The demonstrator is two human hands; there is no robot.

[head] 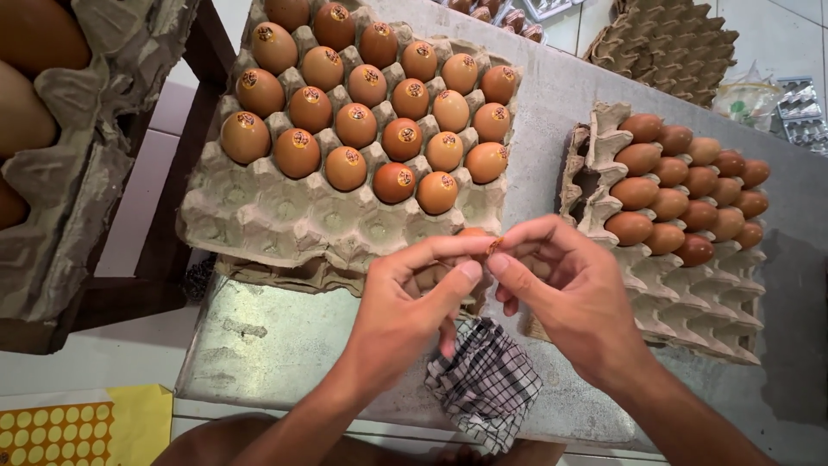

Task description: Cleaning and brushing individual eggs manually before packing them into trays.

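Grey metal table (pixel 276 345), dark wooden stand (pixel 164 259) at left, pale tiled floor (pixel 776 34), even daylight

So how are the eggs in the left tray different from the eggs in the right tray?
The eggs in the left tray each carry a small round sticker on top; the eggs in the right tray look bare. The left tray's eggs stand upright, while the right tray's eggs lie tilted. Both groups are brown and sit in grey cardboard trays with empty cups nearest the hands.
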